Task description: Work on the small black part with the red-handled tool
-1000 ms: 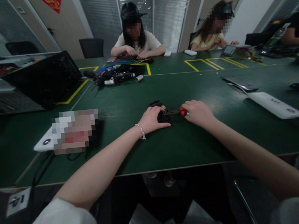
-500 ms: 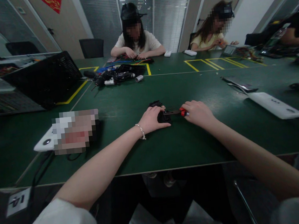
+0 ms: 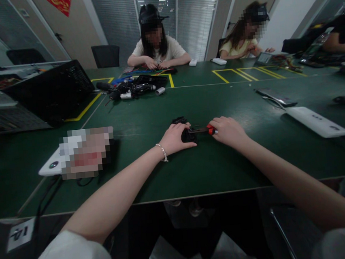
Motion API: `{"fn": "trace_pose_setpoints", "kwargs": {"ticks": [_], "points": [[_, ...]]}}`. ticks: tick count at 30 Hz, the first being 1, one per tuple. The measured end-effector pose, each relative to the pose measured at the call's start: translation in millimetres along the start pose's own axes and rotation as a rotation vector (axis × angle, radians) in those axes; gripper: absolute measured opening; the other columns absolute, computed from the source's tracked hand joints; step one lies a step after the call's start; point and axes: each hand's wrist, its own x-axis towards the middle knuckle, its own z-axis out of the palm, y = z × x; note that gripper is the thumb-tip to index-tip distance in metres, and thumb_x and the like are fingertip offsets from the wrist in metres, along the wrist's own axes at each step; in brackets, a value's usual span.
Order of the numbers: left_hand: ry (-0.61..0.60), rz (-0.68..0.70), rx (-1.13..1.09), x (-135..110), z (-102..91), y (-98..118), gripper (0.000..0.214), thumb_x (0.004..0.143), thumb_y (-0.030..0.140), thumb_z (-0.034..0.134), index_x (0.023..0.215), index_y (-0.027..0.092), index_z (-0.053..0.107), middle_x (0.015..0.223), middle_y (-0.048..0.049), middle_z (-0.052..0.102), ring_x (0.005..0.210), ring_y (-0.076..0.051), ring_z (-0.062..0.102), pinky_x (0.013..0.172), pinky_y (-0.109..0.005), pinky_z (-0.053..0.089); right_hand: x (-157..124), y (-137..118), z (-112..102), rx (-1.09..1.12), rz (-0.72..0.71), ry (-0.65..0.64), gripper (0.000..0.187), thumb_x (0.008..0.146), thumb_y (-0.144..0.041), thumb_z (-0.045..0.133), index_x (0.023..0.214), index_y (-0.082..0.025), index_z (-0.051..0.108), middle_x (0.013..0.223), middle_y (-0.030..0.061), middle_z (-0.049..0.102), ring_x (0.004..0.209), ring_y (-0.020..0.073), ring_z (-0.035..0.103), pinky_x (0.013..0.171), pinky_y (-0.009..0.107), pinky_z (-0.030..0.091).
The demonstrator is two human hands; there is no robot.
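In the middle of the green table (image 3: 152, 176), my left hand (image 3: 175, 138) is closed around a small black part (image 3: 189, 136), thumb at its near side. The hand covers much of the part, and its exact kind cannot be made out. My right hand (image 3: 229, 130) grips the red handles of a pair of pliers (image 3: 203, 130) from the right. Their dark jaws point left and reach the black part. Whether the jaws are clamped on it is too small to tell.
An opened black computer case (image 3: 50, 94) stands at the left. Black cables and parts (image 3: 138, 86) lie farther back. White power banks (image 3: 316, 121) (image 3: 52, 163) flank my arms, the left one beside a blurred object (image 3: 86, 154). Co-workers (image 3: 158, 45) sit across the table.
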Motion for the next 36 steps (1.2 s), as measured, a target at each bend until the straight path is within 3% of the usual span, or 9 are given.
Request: {"fn": "trace_pose_setpoints", "kwargs": {"ticks": [26, 36], "points": [[-0.015, -0.033, 0.000, -0.4, -0.4, 0.0, 0.057, 0.068, 0.056, 0.068, 0.109, 0.017, 0.056, 0.122, -0.0092, 0.057, 0.113, -0.030, 0.050, 0.096, -0.043, 0.040, 0.3, 0.9, -1.7, -0.016, -0.026, 0.011, 0.024, 0.076, -0.020, 0.050, 0.096, -0.013, 0.063, 0.092, 0.0108, 0.063, 0.081, 0.0225, 0.054, 0.069, 0.032, 0.036], [-0.009, -0.024, -0.012, -0.4, 0.4, -0.6, 0.058, 0.068, 0.055, 0.069, 0.110, 0.018, 0.055, 0.125, -0.0090, 0.055, 0.115, -0.030, 0.049, 0.098, -0.043, 0.038, 0.7, 0.4, 0.8, 0.043, 0.025, -0.028, 0.022, 0.077, -0.021, 0.049, 0.092, -0.015, 0.063, 0.089, 0.0089, 0.065, 0.077, 0.0211, 0.055, 0.065, 0.032, 0.036]]}}
